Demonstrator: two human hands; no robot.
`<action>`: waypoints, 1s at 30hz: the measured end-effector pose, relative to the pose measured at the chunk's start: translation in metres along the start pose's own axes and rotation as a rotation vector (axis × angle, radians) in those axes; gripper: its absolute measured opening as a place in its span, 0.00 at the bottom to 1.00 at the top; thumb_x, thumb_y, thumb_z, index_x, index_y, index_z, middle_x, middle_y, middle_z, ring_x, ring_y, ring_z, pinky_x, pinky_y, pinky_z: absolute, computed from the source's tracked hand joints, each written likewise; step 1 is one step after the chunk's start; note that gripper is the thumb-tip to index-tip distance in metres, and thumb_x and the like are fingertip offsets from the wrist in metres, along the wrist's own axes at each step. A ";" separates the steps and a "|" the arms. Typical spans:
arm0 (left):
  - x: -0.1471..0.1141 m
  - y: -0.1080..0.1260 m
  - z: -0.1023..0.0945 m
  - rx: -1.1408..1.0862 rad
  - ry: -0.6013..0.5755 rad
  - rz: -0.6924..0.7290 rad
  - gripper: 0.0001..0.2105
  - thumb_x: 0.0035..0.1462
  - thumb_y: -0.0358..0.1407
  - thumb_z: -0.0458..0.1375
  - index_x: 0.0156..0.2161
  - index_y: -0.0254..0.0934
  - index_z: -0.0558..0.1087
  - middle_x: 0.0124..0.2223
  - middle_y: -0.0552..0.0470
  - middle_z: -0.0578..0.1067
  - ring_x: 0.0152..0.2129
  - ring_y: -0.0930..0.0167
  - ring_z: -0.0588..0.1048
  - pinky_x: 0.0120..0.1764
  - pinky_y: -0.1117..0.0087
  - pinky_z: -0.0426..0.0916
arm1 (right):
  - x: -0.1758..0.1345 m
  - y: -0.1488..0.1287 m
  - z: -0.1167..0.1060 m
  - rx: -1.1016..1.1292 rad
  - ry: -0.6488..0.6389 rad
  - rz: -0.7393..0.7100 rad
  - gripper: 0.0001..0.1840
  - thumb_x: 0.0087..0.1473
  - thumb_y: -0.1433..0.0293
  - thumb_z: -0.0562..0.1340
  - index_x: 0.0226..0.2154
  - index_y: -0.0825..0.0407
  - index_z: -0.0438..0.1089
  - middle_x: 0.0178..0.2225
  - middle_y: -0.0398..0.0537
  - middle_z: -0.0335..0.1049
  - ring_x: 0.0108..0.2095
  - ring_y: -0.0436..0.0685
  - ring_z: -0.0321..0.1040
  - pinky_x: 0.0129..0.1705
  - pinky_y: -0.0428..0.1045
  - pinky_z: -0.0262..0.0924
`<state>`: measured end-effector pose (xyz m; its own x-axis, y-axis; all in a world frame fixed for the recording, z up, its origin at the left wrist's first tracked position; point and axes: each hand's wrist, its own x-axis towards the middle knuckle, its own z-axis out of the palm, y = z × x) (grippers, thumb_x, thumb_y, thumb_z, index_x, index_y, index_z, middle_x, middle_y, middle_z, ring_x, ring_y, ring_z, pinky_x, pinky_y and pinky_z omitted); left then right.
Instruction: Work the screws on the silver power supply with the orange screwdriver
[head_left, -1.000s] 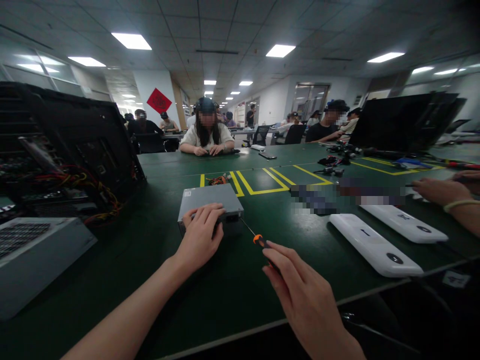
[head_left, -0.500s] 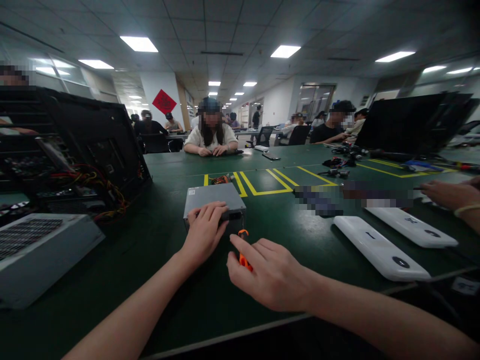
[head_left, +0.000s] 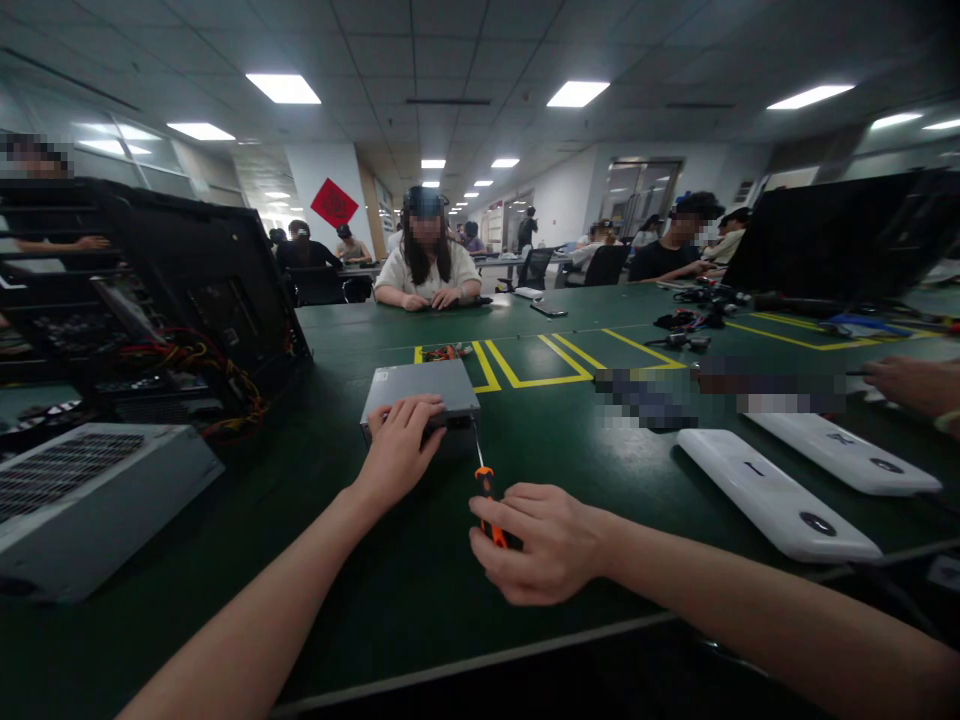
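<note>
A grey computer power supply (head_left: 420, 382) sits on the green table in front of me, its wires at the far side. My left hand (head_left: 401, 435) lies over its near edge, fingers on the top and thumb against the near face. In my right hand (head_left: 532, 545) is a screwdriver (head_left: 486, 483) with an orange and black handle, fingers wrapped around it. Its shaft points up and away to the power supply's near right corner. Whether the tip sits in a screw is too small to make out.
An open black computer case (head_left: 225, 300) with loose wires stands left, behind a second power supply (head_left: 97, 510). Right are two white devices (head_left: 780, 495), cables (head_left: 690, 310) and another person's hand (head_left: 915, 385). Yellow tape (head_left: 551, 380) marks the table; a person (head_left: 427, 265) sits opposite.
My right hand has shifted slightly down and back along the screwdriver, so more of handle and shaft shows. The power supply has turned a little under my left hand, which stays on it.
</note>
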<state>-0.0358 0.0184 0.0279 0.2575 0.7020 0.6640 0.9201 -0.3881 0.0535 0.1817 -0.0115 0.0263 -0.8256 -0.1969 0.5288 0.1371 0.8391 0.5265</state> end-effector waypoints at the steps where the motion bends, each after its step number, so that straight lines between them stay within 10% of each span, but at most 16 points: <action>1: 0.000 0.000 0.000 -0.002 0.003 -0.002 0.10 0.55 0.33 0.51 0.44 0.40 0.65 0.50 0.48 0.70 0.46 0.65 0.67 0.45 0.60 0.51 | 0.001 0.000 -0.002 0.017 -0.001 0.011 0.14 0.53 0.64 0.52 0.39 0.55 0.65 0.36 0.53 0.69 0.24 0.48 0.62 0.25 0.45 0.56; 10: 0.000 0.001 0.000 -0.018 0.013 -0.005 0.10 0.55 0.32 0.51 0.44 0.40 0.65 0.50 0.49 0.70 0.46 0.66 0.67 0.46 0.60 0.50 | 0.003 0.004 0.001 0.061 0.208 0.183 0.15 0.52 0.59 0.58 0.27 0.55 0.62 0.30 0.50 0.71 0.22 0.47 0.63 0.23 0.43 0.57; 17: 0.002 0.003 0.001 -0.044 0.037 -0.020 0.09 0.55 0.31 0.52 0.42 0.41 0.66 0.49 0.50 0.71 0.46 0.66 0.66 0.45 0.60 0.50 | 0.004 0.001 -0.003 0.097 -0.020 0.069 0.19 0.56 0.59 0.52 0.43 0.56 0.62 0.36 0.52 0.69 0.24 0.49 0.65 0.25 0.45 0.57; 30: 0.012 -0.002 0.013 -0.099 0.041 -0.014 0.09 0.55 0.30 0.52 0.42 0.41 0.66 0.49 0.51 0.71 0.46 0.67 0.67 0.45 0.60 0.51 | -0.016 0.011 0.014 0.125 -0.029 0.072 0.21 0.53 0.55 0.53 0.37 0.57 0.63 0.38 0.55 0.68 0.26 0.49 0.63 0.27 0.46 0.56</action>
<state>-0.0304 0.0351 0.0262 0.2307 0.6837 0.6924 0.8895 -0.4366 0.1348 0.1890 0.0079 0.0147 -0.8318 -0.1211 0.5418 0.1283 0.9076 0.3998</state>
